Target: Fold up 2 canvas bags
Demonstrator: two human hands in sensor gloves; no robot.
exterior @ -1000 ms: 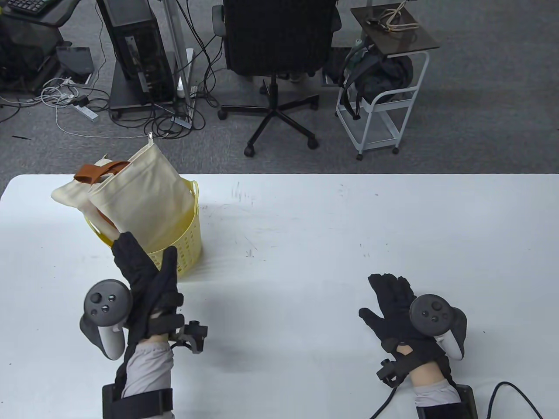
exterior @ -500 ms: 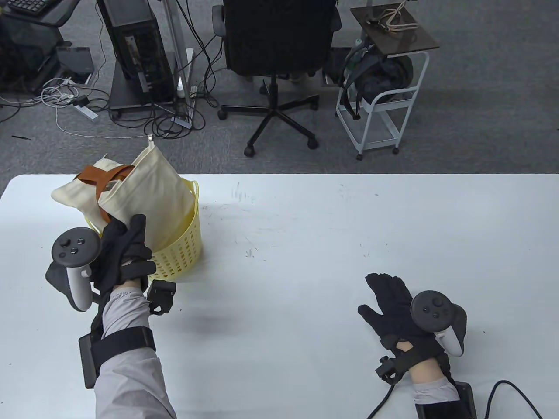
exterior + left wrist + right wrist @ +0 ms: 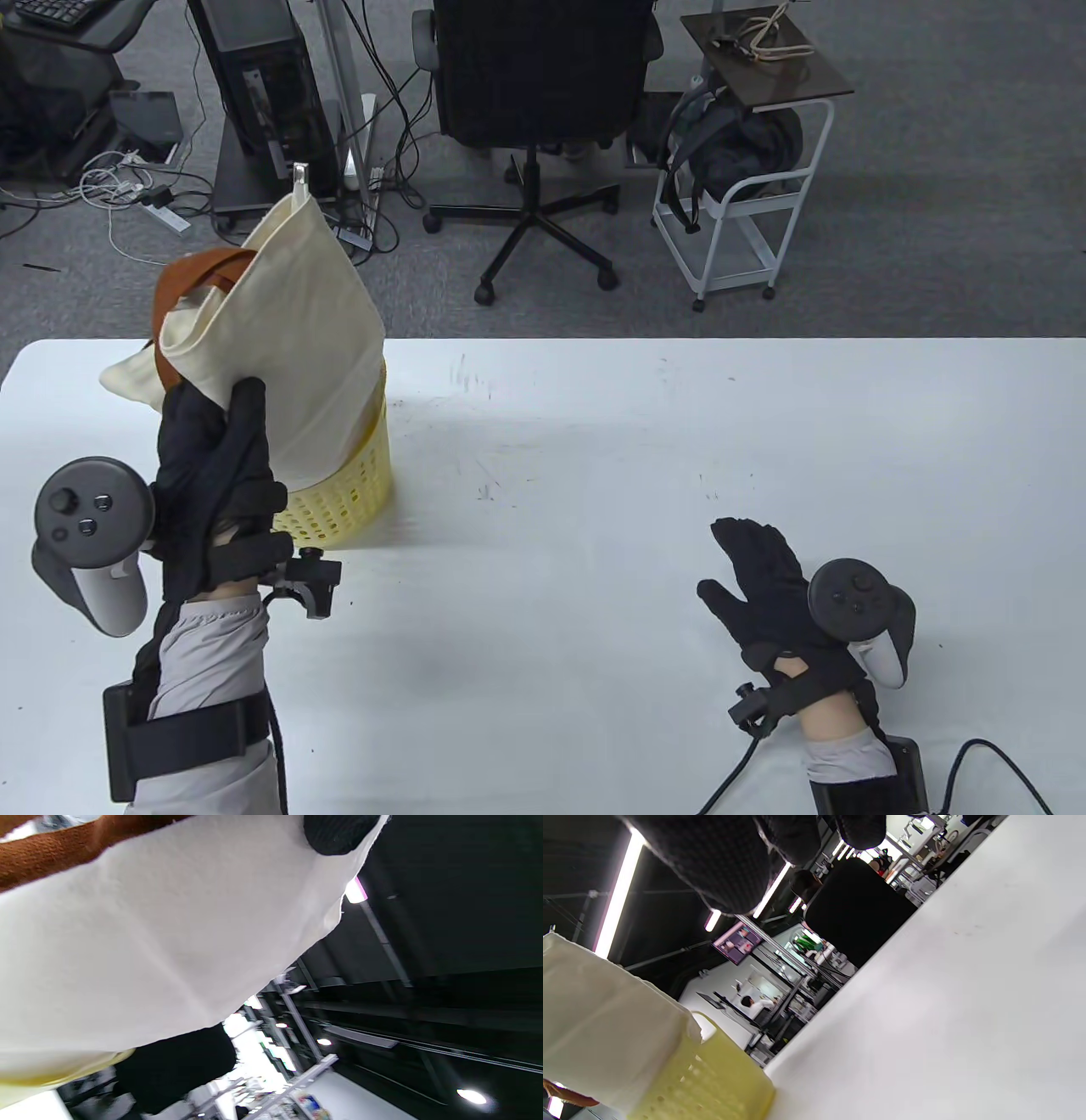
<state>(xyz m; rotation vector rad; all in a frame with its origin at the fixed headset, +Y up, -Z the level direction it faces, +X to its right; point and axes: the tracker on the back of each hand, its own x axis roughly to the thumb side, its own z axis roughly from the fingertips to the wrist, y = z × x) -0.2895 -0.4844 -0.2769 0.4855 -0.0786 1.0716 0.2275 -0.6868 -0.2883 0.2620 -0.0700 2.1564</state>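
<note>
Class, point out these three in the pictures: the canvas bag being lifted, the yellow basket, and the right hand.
canvas bag (image 3: 297, 340), table view, on its cream front panel.
yellow basket (image 3: 352, 501), table view, on its perforated side wall.
right hand (image 3: 764, 586), table view, on the glove's back.

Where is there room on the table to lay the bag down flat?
The widest bare patch of the white table lies between the yellow perforated basket and the right hand. The far left corner is crowded: there the left hand grips a cream canvas bag.

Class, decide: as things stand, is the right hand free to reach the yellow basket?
Probably yes: the right hand lies open on the table, with bare tabletop between it and the yellow basket.
</note>
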